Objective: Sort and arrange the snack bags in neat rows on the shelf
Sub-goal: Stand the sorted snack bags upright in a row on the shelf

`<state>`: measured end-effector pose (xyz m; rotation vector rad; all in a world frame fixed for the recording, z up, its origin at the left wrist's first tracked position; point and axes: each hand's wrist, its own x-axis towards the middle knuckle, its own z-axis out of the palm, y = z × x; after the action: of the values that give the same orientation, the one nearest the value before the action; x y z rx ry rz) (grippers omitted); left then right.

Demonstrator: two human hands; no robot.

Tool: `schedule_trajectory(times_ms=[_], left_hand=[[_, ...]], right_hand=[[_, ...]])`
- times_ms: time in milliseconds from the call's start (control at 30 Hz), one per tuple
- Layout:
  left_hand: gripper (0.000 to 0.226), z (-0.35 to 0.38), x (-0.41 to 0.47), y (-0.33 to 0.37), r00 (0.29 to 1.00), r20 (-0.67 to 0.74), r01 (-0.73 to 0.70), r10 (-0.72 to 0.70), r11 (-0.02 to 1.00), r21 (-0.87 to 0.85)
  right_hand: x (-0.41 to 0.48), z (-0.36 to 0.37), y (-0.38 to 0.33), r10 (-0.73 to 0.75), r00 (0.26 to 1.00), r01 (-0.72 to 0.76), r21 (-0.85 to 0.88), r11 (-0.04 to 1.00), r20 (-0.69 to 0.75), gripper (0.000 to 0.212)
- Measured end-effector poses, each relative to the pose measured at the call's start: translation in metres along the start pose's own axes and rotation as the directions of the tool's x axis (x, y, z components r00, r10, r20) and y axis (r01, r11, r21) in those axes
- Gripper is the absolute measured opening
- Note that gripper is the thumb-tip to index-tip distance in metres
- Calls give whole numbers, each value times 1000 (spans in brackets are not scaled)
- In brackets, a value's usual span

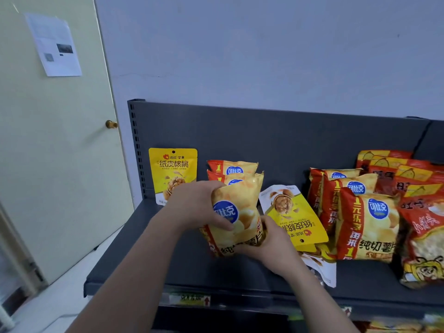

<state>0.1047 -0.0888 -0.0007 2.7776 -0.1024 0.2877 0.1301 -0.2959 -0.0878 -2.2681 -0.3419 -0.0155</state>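
Hands: left hand [194, 207] curls round the upper side of the chip bag [237, 212], right hand [276, 246] grips its lower corner. All fingers are closed on it.
Chip bag: upright, mid-shelf, just before two matching bags [233, 169] — probably joining their row.
Lying walnut pouch [295, 219]: flat, upside down, beside the right hand — unsorted.
Shelf [168, 255]: dark grey metal; standing walnut pouch [173, 174] at the left end.
Room: pale wall [264, 56], cream door [60, 164] to the left.

Glossy plastic film on the chip bag [236, 212], crinkling; matt dark painted metal shelf [182, 258]; brass-looking doorknob [111, 124].
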Motion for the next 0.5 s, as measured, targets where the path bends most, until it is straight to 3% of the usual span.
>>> schedule_trajectory(times_ms=[67, 133, 200, 267, 367, 433, 500], left_hand=[[94, 18, 3, -1, 995, -96, -3, 17, 990, 144], [111, 43, -3, -9, 981, -192, 62, -38, 990, 125], [131, 66, -14, -16, 964, -196, 152, -181, 976, -154], [144, 92, -25, -23, 947, -93, 229, -306, 851, -473], [128, 122, -37, -28, 953, 27, 243, -302, 707, -664], [103, 131, -38, -27, 960, 29, 221, -277, 692, -687], [94, 133, -38, -25, 963, 7, 194, -269, 677, -710]], right_hand=[[1, 9, 8, 56, 998, -58, 40, 998, 36, 64], [-1, 17, 17, 87, 994, -89, 26, 996, 64, 53], [-3, 21, 24, 85, 994, -87, 27, 996, 66, 46], [-4, 23, 26, 66, 997, -68, 43, 997, 44, 46], [-6, 24, 22, 6, 999, -10, 118, 993, 37, 56], [-5, 25, 22, -33, 998, 25, 131, 991, 59, 61], [-3, 24, 22, -33, 997, 22, 137, 990, 74, 63]])
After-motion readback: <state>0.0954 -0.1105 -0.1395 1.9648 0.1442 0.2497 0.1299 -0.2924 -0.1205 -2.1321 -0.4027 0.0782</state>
